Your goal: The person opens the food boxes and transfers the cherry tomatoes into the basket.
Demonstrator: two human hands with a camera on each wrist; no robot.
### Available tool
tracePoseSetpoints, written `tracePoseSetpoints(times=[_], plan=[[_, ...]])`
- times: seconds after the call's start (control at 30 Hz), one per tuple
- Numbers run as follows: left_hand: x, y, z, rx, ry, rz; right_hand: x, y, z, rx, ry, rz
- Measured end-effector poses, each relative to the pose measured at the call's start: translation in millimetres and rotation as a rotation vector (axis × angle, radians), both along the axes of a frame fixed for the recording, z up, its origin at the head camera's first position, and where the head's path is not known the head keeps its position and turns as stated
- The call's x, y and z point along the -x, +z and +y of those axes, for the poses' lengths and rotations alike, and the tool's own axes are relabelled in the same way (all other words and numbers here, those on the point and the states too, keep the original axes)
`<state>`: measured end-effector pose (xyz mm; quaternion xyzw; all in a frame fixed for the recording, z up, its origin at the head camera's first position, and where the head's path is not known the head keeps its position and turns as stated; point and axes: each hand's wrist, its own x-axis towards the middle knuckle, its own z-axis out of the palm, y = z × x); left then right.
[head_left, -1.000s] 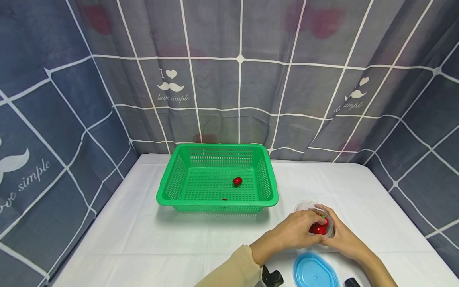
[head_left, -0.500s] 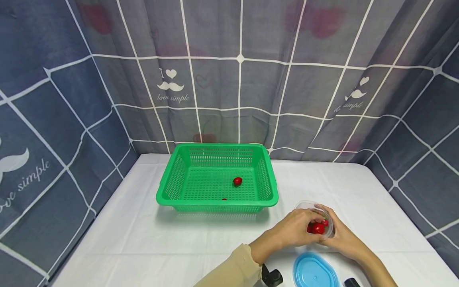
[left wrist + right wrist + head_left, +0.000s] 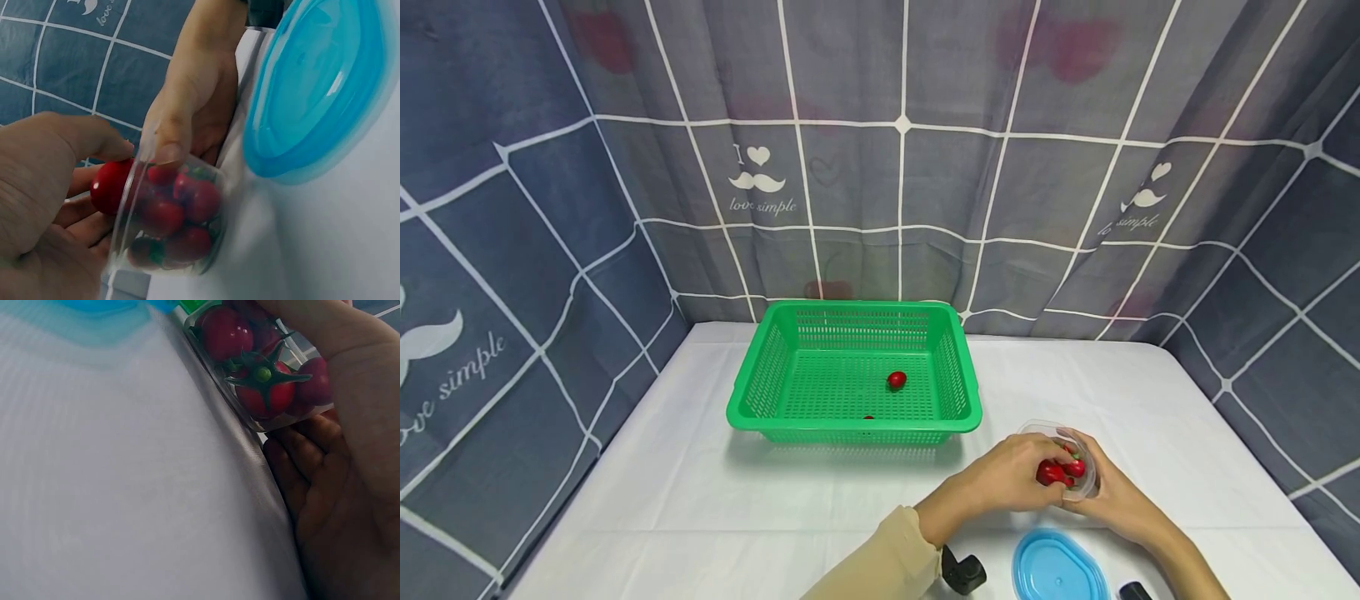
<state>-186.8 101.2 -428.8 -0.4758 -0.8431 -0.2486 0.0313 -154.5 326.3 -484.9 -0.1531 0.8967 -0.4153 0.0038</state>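
Note:
My right hand (image 3: 1120, 496) grips a small clear plastic container (image 3: 215, 244) around its side, its thumb near the rim. Several red cherry tomatoes (image 3: 190, 242) with green stems lie inside. The left hand (image 3: 1018, 475) reaches in at the container's mouth from the left. Its thumb and fingers pinch one glossy cherry tomato (image 3: 111, 186) at the rim in the left wrist view. Through the clear wall in the right wrist view, a tomato with a green star-shaped stem (image 3: 263, 374) shows. The right fingers lie partly behind the container.
A green slotted basket (image 3: 853, 431) stands at the table's back, one cherry tomato (image 3: 897, 380) on its floor and another partly hidden by its front rim. A blue lid (image 3: 1058, 571) lies in front of the hands. Patterned curtains (image 3: 850, 183) surround the white table (image 3: 700, 517).
The left hand has shifted slightly left and back towards the container's rim, and the tomatoes at the mouth have moved with its fingers. The right hand keeps its hold on the container.

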Motion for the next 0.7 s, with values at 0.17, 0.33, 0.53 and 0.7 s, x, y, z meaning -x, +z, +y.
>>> tracePoseSetpoints(times=[0.17,0.33,0.53,0.7], plan=[[3.8,5.9,-5.2,0.048,-0.032,-0.001,-0.2,-0.1,-1.1,0.0,-0.013,-0.002],[6.1,11.6,-9.8,0.093,-0.068,-0.033,0.3,0.0,-2.7,-0.015,-0.027,-0.013],[7.5,14.3,-11.5,0.057,-0.074,-0.032,0.6,-1.8,-2.7,-0.007,-0.032,-0.008],[6.1,18.7,-12.6,0.022,-0.063,0.002,0.4,-3.6,-1.3,0.01,-0.013,0.016]])
